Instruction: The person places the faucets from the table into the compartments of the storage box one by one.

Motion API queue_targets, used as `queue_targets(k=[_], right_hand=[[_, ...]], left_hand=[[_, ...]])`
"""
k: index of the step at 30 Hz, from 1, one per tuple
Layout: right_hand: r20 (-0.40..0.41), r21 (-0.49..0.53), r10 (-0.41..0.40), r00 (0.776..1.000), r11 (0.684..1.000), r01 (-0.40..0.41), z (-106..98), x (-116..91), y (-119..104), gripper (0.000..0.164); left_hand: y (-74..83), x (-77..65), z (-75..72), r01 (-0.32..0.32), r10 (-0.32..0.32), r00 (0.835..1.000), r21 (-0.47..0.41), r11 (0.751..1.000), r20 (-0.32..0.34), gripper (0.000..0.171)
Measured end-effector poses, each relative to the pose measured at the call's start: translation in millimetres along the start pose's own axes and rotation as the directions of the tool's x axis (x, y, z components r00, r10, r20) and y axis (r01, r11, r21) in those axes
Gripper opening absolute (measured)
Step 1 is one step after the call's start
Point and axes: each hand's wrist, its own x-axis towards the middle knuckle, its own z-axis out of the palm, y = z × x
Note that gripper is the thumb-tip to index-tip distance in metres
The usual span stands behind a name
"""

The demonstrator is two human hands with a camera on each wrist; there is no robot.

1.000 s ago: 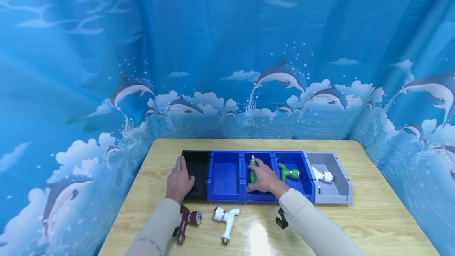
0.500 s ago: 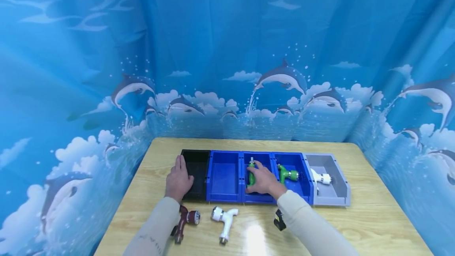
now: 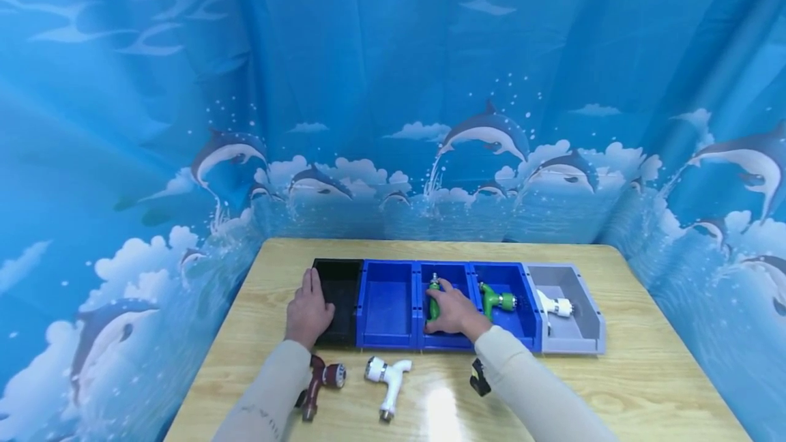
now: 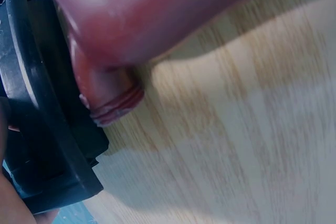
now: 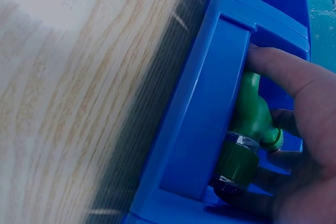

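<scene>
My right hand (image 3: 453,311) reaches into the middle blue bin (image 3: 448,341) and holds a green tap (image 3: 434,307). In the right wrist view the thumb and fingers curl around this tap (image 5: 251,116), which lies low between the bin walls. My left hand (image 3: 309,314) rests at the left wall of the black bin (image 3: 340,285), with its fingers straight and pointing away from me. Under the left forearm lies a dark red tap (image 3: 316,387), seen close up in the left wrist view as a smooth curved body (image 4: 121,19) beside the black bin's edge.
Another green tap (image 3: 499,300) lies in the right blue bin (image 3: 528,333), and a white tap (image 3: 557,305) in the grey bin (image 3: 592,322). A second white tap (image 3: 389,382) lies in front on the wooden table (image 3: 645,360). Near the right sleeve is a black and yellow object (image 3: 479,379).
</scene>
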Motion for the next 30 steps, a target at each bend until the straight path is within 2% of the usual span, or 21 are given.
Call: queue_targets(k=[9,17,30], right_hand=[[0.026,0.001,0.020,0.999,1.000,-0.020,4.2,3.3,1.2,0.083],[0.033,-0.003,0.010,0.999,1.000,-0.010,5.6,4.1,1.1,0.080],[0.052,0.008,0.025,0.998,1.000,-0.026,8.6,5.2,2.1,0.078]], left_hand=[[1.8,-1.0,-2.8,0.004,-0.004,1.000,-0.002,1.000,0.000,0.091],[0.0,-2.4,0.7,-0.013,0.012,0.998,-0.021,1.000,-0.064,0.089],[1.7,-2.6,-0.7,0.006,-0.007,0.999,-0.038,0.999,-0.035,0.089]])
